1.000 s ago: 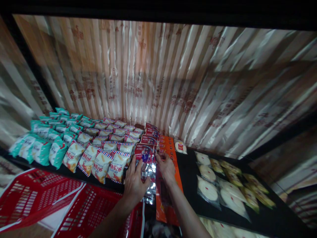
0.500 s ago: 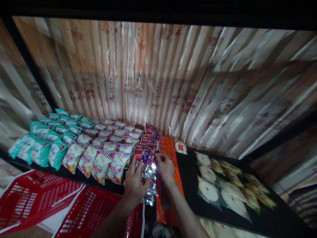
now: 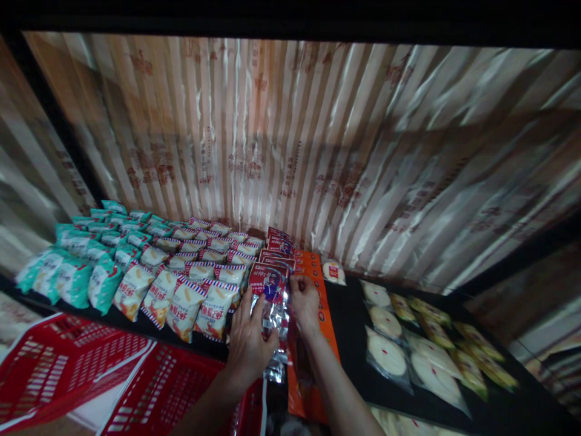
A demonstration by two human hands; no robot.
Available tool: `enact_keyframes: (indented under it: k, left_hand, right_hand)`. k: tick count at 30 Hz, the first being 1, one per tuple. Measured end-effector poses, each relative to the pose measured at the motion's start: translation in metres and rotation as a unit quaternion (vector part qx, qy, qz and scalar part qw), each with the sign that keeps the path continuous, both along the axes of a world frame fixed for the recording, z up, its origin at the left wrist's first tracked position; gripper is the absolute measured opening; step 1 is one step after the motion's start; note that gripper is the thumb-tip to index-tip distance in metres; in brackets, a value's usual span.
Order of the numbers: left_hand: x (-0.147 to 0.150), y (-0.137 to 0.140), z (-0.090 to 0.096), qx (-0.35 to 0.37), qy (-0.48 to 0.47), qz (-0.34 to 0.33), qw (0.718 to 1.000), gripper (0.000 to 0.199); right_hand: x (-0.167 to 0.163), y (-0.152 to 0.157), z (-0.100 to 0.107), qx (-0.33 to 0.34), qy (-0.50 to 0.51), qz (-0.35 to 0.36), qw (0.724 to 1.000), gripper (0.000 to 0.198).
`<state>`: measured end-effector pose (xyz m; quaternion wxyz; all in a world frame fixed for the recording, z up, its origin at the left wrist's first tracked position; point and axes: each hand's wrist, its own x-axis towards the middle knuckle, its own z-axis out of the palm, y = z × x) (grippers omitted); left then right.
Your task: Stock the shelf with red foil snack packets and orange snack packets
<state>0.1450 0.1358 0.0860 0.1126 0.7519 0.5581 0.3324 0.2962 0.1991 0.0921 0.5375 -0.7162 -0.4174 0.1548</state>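
Observation:
A dark red and purple snack packet with a silver lower part lies at the front of a short row of matching packets on the shelf. My left hand rests along its left edge, fingers stretched and thumb apart over the silver part. At the packet's right edge is my right hand, its fingers curled and pinched together there; the fingertips are partly hidden. Beneath my right wrist lies a long orange packet. White and orange snack bags stand just left of my left hand.
Teal snack bags fill the shelf's left end. Flat round white items in clear bags and yellow-green packets lie on the black shelf to the right. Red baskets stand below the front edge. Striped sheeting hangs behind.
The front red packet has shifted slightly to the right, and both hands have moved with it. More of the packets behind it shows. The view has turned a little.

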Motion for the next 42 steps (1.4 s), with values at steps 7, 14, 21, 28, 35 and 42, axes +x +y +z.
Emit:
enact_keyframes:
  k: [7,14,21,28,35,42]
  left_hand:
    - [0.004,-0.001,0.002,-0.021,0.023,-0.015,0.999,0.061]
    - [0.009,-0.001,0.002,-0.019,0.023,-0.026,0.999,0.061]
    - [0.009,0.000,-0.002,0.000,0.036,-0.029,0.999,0.060]
    - [0.011,0.005,-0.004,0.045,0.040,-0.021,0.998,0.058]
    - [0.013,0.004,-0.003,0.032,0.057,-0.016,0.998,0.062]
    - [0.013,0.003,-0.009,0.015,0.063,-0.019,0.998,0.067]
  right_hand:
    - [-0.001,0.004,0.003,-0.018,-0.019,0.005,1.000,0.027]
    - [0.005,0.006,-0.002,-0.037,-0.006,0.010,0.999,0.025]
    - [0.007,0.012,-0.001,-0.025,0.003,0.002,1.000,0.026]
    - [0.009,0.023,-0.006,-0.004,0.023,-0.008,1.000,0.030]
    - [0.011,0.028,-0.013,0.005,0.026,-0.002,1.000,0.033]
    - [0.006,0.009,-0.004,-0.009,-0.026,-0.036,0.999,0.046]
